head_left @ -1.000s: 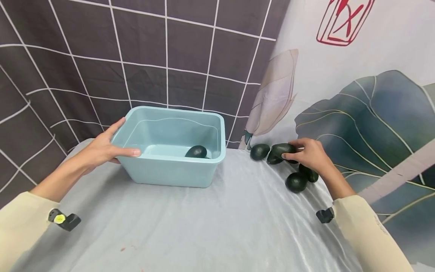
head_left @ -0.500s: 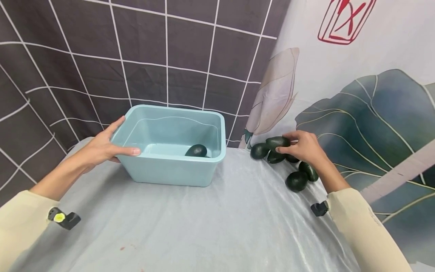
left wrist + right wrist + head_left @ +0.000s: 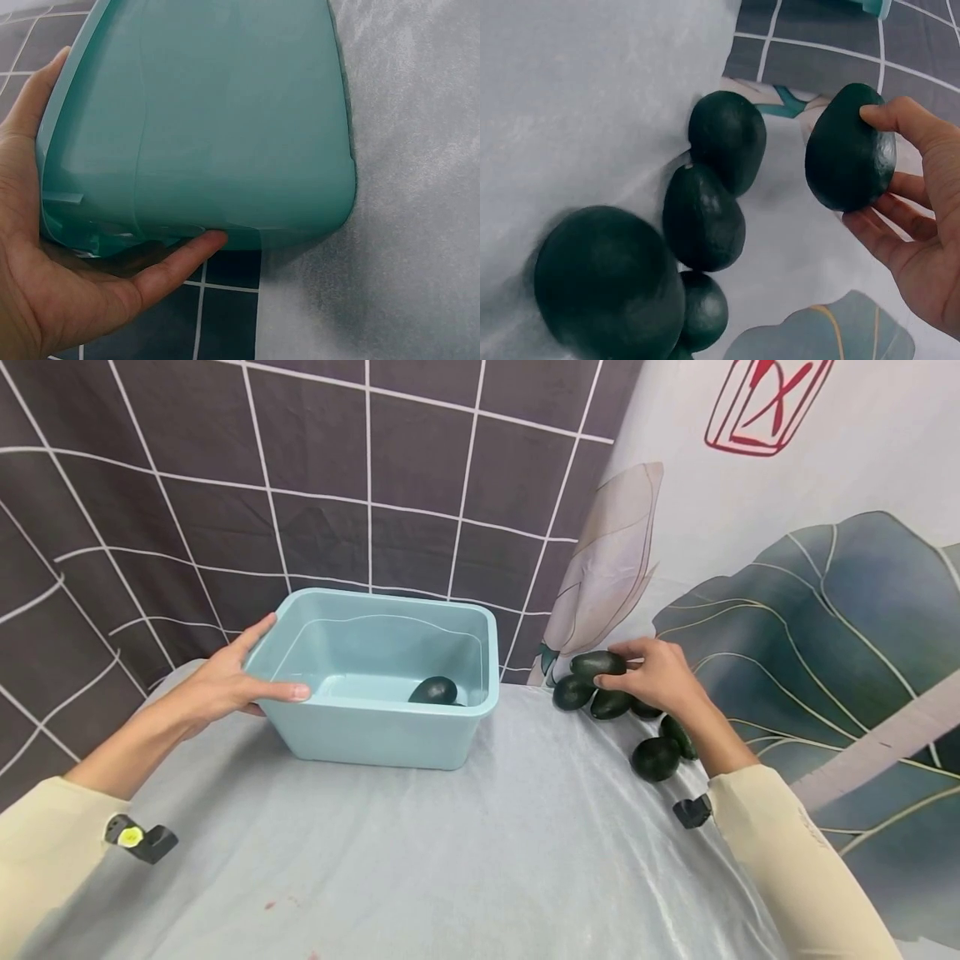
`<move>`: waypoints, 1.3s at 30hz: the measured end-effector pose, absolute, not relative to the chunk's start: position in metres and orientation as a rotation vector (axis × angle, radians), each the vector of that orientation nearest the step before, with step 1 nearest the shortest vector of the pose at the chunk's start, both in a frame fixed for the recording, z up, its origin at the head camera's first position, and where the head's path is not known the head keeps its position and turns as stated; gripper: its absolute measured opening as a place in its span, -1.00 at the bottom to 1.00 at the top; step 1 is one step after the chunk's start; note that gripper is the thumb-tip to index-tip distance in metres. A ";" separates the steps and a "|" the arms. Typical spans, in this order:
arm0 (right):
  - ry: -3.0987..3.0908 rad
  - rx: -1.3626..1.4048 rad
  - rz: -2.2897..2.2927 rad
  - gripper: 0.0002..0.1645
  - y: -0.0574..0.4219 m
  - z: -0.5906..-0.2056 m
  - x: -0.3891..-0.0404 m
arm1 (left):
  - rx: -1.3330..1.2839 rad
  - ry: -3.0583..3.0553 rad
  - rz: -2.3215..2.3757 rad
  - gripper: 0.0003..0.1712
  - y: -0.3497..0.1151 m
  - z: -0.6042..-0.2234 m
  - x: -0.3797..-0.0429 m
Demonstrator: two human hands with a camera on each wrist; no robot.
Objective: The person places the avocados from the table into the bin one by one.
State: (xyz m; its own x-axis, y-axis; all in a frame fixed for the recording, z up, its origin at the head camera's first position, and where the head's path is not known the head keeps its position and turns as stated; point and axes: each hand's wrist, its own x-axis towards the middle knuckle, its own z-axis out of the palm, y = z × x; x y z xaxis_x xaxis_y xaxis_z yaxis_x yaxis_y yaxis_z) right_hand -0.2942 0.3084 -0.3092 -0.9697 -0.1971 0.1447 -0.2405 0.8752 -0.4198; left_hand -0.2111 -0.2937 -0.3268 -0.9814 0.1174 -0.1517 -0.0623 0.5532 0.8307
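Observation:
A light blue plastic tub (image 3: 367, 733) stands upright on the cloth. My left hand (image 3: 225, 681) grips its left end, thumb over the front rim; in the left wrist view, part of the hand is hidden by the tub wall (image 3: 240, 112). One dark green avocado (image 3: 435, 691) lies inside the tub, its lower part hidden by the front wall. To the right, my right hand (image 3: 654, 672) holds another avocado (image 3: 597, 663) between thumb and fingertips. The right wrist view shows this avocado (image 3: 847, 150) apart from the others, raised above the cloth.
Several loose avocados lie below the right hand, including a left one (image 3: 572, 692), a middle one (image 3: 611, 703) and a front one (image 3: 656, 759). A grey-white cloth (image 3: 405, 852) covers the table. Behind hangs a dark gridded curtain (image 3: 420, 460), with a leaf-printed sheet (image 3: 810, 602) at right.
My right hand has lifted the avocado off the pile and moved it left and slightly away from me. The left hand and the tub have stayed in place.

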 end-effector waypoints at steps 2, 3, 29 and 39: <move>-2.937 0.353 0.687 -0.19 0.304 -0.307 -0.295 | 0.046 2.597 1.400 0.57 -0.294 -0.327 -0.211; -2.931 0.359 0.692 -0.20 0.302 -0.306 -0.295 | 0.047 2.598 1.400 0.57 -0.293 -0.327 -0.211; -2.763 0.498 0.780 -0.33 0.248 -0.282 -0.298 | 0.028 2.598 1.407 0.53 -0.295 -0.328 -0.212; -2.713 0.537 0.817 -0.36 0.234 -0.274 -0.302 | 0.035 2.599 1.412 0.53 -0.294 -0.328 -0.212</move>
State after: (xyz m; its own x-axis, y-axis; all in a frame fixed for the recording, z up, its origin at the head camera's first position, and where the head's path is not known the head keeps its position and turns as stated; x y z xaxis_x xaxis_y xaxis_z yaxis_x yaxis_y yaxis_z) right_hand -0.3016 0.2340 -0.2742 -0.8987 -0.2725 0.3438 -0.4170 0.7737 -0.4769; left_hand -0.2116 -0.2939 -0.3278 -0.9830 0.1073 -0.1490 -0.0666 0.5476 0.8341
